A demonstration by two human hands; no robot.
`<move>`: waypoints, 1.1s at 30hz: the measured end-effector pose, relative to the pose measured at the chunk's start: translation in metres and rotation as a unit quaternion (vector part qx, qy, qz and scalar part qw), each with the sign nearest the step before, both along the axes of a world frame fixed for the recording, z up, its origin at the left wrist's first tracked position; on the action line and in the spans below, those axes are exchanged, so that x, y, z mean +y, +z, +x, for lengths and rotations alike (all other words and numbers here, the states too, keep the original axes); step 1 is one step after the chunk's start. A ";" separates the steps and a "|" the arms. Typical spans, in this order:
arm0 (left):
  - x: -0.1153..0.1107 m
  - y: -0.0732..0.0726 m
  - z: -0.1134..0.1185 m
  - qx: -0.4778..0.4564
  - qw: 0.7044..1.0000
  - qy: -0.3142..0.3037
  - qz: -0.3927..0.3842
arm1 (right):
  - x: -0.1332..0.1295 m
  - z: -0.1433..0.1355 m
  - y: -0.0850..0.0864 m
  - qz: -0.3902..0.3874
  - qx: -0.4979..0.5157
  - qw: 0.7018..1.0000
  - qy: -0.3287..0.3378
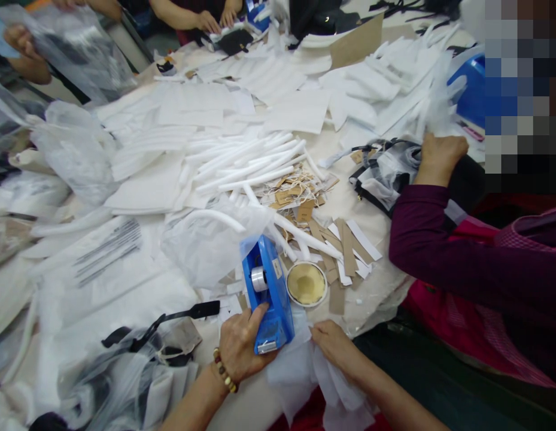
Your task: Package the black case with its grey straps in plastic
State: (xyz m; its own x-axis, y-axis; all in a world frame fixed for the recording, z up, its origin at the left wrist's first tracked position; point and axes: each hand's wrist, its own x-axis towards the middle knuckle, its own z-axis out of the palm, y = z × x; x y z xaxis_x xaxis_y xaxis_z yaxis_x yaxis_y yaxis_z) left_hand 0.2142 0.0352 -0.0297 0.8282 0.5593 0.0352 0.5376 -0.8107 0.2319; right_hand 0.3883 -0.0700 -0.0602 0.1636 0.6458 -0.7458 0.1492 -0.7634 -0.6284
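My left hand, with a bead bracelet on the wrist, rests against the near end of a blue tape dispenser that stands on the table. The fingers touch its front, where the tape cutter is. My right hand presses on thin white tissue paper that hangs over the table's near edge, right beside the dispenser. A small round yellow dish sits just behind my right hand.
White foam sheets, foam tubes, brown paper tags and plastic bags cover the table. A black strap lies at the left. A person in a maroon sleeve works at the right; other people's hands work at the far side.
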 end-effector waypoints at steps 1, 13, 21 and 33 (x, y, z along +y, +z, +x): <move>-0.001 0.000 0.001 -0.003 1.000 0.002 0.008 | 0.002 0.002 -0.002 -0.001 -0.017 1.000 0.004; 0.002 0.003 0.004 -0.004 0.999 0.030 -0.020 | 0.011 -0.004 0.003 -0.023 -0.171 0.974 0.144; -0.005 -0.007 0.001 0.004 1.000 0.011 0.024 | 0.024 -0.006 0.009 -0.055 -0.220 0.960 0.168; -0.041 -0.001 -0.027 -0.065 0.989 0.114 -0.067 | 0.003 0.025 0.093 0.007 0.115 0.964 -0.239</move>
